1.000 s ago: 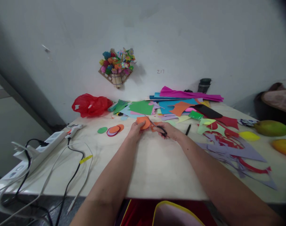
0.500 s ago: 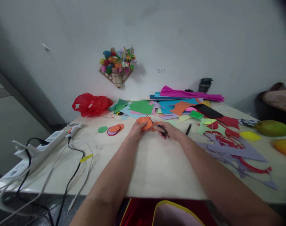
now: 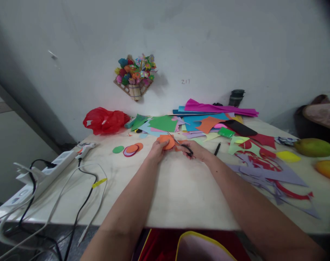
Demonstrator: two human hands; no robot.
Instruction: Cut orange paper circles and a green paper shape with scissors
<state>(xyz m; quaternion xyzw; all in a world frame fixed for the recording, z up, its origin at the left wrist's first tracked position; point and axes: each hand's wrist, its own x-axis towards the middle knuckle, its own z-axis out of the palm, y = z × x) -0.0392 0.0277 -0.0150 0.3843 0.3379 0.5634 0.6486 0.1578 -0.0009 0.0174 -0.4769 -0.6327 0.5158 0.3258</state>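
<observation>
My left hand [image 3: 157, 150] is closed on a piece of orange paper [image 3: 169, 142] with a rounded edge, its thumb lying on top. Black-handled scissors [image 3: 187, 149] sit in my right hand [image 3: 195, 150], fingers wrapped round the handles. Their blades point up and left, lying at the orange paper's right edge. A strip of the same orange paper hangs between the blades and my right fingers. To the left on the table lie a green paper circle [image 3: 118, 149] and a small overlapping group of orange, purple and red paper circles [image 3: 132, 149].
Coloured paper sheets [image 3: 165, 123] and a black phone [image 3: 240, 127] lie at the back. Purple and red scraps [image 3: 273, 174] spread on the right near a green mango [image 3: 314, 147]. A power strip [image 3: 47, 177], cables and a glue gun [image 3: 85, 148] occupy the left, below a red plastic bag [image 3: 105, 121].
The orange paper has turned slightly in my left hand against the scissors. Both hands stay in nearly the same place.
</observation>
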